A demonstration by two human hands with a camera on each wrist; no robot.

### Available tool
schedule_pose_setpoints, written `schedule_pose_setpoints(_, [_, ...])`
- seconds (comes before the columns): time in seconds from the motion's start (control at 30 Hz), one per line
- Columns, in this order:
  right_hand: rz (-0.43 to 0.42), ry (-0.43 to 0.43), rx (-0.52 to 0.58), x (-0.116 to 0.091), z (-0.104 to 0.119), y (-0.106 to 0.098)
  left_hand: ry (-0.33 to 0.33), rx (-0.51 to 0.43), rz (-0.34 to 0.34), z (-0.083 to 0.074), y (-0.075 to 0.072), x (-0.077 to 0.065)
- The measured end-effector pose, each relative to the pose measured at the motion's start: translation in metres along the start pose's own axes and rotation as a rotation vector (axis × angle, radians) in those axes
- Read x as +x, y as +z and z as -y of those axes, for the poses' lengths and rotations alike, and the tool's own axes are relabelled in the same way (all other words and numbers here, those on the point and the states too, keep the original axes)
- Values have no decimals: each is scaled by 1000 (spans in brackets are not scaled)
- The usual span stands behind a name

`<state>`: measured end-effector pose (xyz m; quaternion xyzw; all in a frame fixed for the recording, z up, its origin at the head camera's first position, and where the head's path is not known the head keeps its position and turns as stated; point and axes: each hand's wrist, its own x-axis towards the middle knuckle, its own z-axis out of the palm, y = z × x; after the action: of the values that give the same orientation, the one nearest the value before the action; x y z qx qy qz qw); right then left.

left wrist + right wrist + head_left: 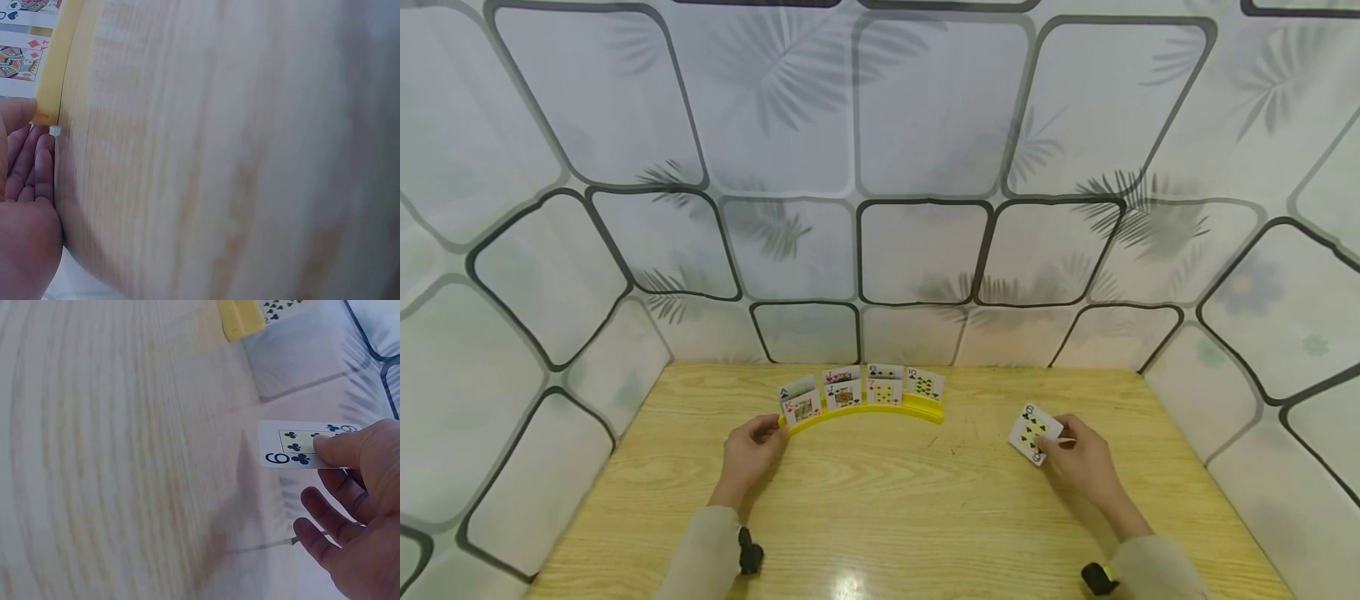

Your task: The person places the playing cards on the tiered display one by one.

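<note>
A curved yellow card holder (856, 410) stands on the table with several playing cards upright in it, in overlapping rows. My left hand (752, 454) pinches the holder's left end; in the left wrist view the thumb lies on the yellow end (49, 112). Nearest that hand is a king of diamonds (801, 408). At the holder's right end stands a ten of clubs (923, 383). Off to the right, my right hand (1082, 462) pinches a clubs playing card (272, 434) between thumb and fingers, face up and apart from the holder.
The pale wood table (910, 508) runs back to a patterned curtain (925, 250), which also encloses the left and right sides. A black band device (749, 552) sits on the left wrist, and another (1099, 578) on the right.
</note>
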<state>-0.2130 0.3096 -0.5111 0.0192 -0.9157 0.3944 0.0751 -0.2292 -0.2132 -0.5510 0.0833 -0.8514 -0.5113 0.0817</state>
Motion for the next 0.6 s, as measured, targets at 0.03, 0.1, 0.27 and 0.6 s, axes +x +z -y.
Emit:
schedule_pose_setpoints(0.03, [-1,-12,3,1,2,1,-2,1,1,0,0,0])
schedule_pose_setpoints(0.1, [5,-37,14,2,5,3,-5,1,2,0,0,0])
schedule_pose_setpoints(0.27, [7,-93,33,7,10,10,-9,-2,4,-1,-1,-1])
schedule_pose_setpoints(0.6, [27,-119,120,17,28,29,-1,-2,-7,-1,0,-1])
